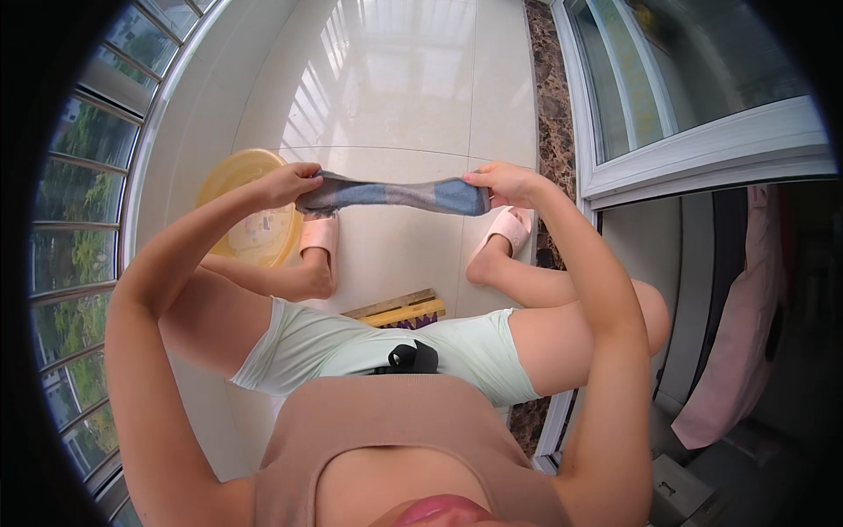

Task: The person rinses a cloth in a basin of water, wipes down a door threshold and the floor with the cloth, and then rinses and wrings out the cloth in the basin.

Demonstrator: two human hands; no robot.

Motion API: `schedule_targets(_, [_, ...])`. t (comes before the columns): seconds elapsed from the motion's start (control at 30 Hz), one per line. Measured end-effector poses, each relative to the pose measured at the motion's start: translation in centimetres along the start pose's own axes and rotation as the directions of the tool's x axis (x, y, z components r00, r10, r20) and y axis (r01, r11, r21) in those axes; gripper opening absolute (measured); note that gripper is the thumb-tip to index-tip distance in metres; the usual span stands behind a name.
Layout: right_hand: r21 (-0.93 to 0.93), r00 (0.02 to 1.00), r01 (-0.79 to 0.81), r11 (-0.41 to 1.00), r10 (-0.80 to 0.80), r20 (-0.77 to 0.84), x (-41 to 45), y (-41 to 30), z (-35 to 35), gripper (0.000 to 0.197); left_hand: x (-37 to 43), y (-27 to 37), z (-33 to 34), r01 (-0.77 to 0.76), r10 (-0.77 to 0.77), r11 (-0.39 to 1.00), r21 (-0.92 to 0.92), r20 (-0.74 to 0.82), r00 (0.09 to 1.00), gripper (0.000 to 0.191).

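Stretched level between my two hands is a blue and grey striped cloth point(402, 195), which looks like a sock. My left hand point(290, 183) pinches its left end between thumb and fingers. At the opposite end, my right hand point(507, 182) grips the upper corner, thumb on top. The cloth hangs in the air above the tiled floor, in front of my knees. Below and beyond my left forearm stands a yellow plastic basin point(247, 247), partly hidden by that arm. Its bottom bears a printed picture.
Pink slippers point(319, 238) are on my feet. A low wooden stool point(402, 309) shows between my thighs. Barred windows point(82, 221) run along the left wall. On the right are a dark marble sill point(556, 105), a white-framed sliding door point(711, 148) and a hanging pink cloth point(731, 349).
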State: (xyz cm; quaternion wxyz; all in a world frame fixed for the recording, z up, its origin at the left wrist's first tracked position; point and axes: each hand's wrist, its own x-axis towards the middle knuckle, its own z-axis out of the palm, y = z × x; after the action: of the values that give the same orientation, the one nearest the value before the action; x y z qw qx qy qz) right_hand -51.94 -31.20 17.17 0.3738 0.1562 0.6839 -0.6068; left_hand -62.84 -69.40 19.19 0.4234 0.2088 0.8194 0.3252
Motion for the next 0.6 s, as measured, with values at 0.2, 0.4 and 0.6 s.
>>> schedule_targets(0.2, [0.035, 0.952, -0.208, 0.978, 0.194, 0.237, 0.8, 1.2, -2.9, 0.03, 1.0, -3.0, 3.9, 0.178, -0.162, 0.956, -0.234, 0.087, 0.983, 0.021])
schedule_targets(0.4, [-0.049, 0.972, -0.196, 0.979, 0.188, -0.142, 12.1, 4.0, -6.0, 0.025, 12.1, -8.2, 5.5, 0.307, -0.279, 0.952, 0.011, -0.385, 0.88, 0.032])
schedule_targets(0.6, [-0.418, 0.516, -0.001, 0.909, -0.357, -0.778, 20.4, 9.9, 5.2, 0.049, 19.2, -8.1, 15.9, 0.328, -0.229, 0.943, 0.061, -0.596, 0.769, 0.066])
